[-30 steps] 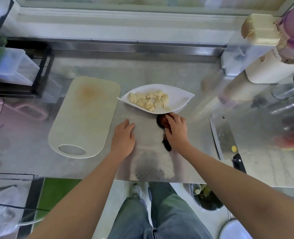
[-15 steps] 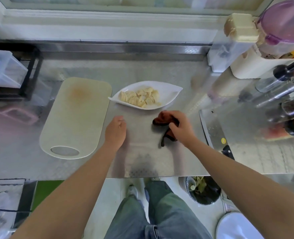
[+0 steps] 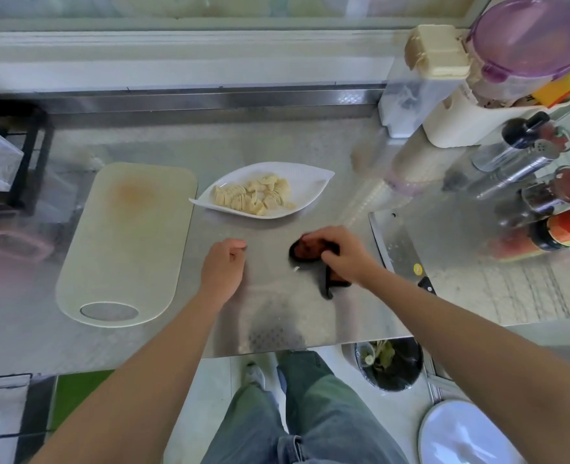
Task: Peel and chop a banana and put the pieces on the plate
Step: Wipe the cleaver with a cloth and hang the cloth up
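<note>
The banana pieces (image 3: pixel 253 195) lie heaped in the white leaf-shaped plate (image 3: pixel 310 177), which sits on the steel counter (image 3: pixel 276 142) just right of the far end of the pale board (image 3: pixel 126 236). Near the plate, on its near side, the right hand (image 3: pixel 340 252) comes down on the dark peel (image 3: pixel 305 251), fingers curled over it and gripping it against the counter; one end of the peel shows reddish-black under the fingertips and another strip sticks out below the wrist. A small pale scrap (image 3: pixel 296 268) lies on the steel just beside the peel. The left hand (image 3: pixel 223 267) rests on the counter between the board and the peel, apart from both, its fingers loosely curled and holding nothing. The board is bare apart from an orange stain near its far end. To the right of the right hand a cleaver (image 3: pixel 395 239) lies flat on the counter, blade pointing away and dark handle toward the person. Below the counter edge a black bin (image 3: pixel 390 363) holds greenish scraps.
</note>
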`<state>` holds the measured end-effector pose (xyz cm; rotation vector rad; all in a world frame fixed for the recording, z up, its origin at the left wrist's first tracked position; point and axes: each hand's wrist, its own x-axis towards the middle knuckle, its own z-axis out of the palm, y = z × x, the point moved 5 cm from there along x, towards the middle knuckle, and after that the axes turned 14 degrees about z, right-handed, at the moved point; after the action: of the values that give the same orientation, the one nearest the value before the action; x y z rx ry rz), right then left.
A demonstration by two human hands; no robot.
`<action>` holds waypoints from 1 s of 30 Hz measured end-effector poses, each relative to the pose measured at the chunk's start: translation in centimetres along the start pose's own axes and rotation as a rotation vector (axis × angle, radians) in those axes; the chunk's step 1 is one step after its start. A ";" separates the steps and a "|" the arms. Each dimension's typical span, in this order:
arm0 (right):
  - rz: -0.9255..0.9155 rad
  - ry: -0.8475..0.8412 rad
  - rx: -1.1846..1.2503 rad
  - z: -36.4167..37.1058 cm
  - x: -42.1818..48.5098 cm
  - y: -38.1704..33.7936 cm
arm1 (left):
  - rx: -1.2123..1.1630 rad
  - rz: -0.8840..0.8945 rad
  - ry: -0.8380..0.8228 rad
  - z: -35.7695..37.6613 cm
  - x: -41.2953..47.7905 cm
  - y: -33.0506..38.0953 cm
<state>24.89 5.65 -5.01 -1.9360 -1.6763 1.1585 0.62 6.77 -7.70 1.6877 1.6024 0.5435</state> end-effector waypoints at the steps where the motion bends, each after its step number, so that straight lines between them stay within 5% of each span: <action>1: 0.062 0.057 -0.004 -0.8 0.2 1.1 | 0.041 0.042 0.003 0.2 -0.5 0.0; 5: 0.106 0.128 -0.142 0.3 -2.4 4.2 | 0.099 0.133 0.031 0.8 -2.3 0.4; 10: 0.096 0.087 0.049 2.5 -6.2 3.0 | 0.188 0.210 -0.007 1.1 -4.0 1.4; 16: 0.365 0.443 0.230 -1.5 -3.0 2.8 | 0.309 0.193 -0.097 1.4 -4.2 0.9; 20: 0.498 0.291 -0.007 0.3 0.5 3.1 | 0.329 0.190 -0.102 1.4 -4.2 0.8; 26: 0.121 0.089 -0.021 3.5 2.2 0.0 | 0.294 0.193 -0.036 1.4 -4.4 1.0; 30: 0.094 -0.027 0.012 4.3 0.9 0.1 | 0.283 0.199 -0.020 1.4 -4.5 1.2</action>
<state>21.71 5.39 -8.06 -2.0202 -1.6035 1.2309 1.89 2.10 -6.86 2.0722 1.5629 0.4080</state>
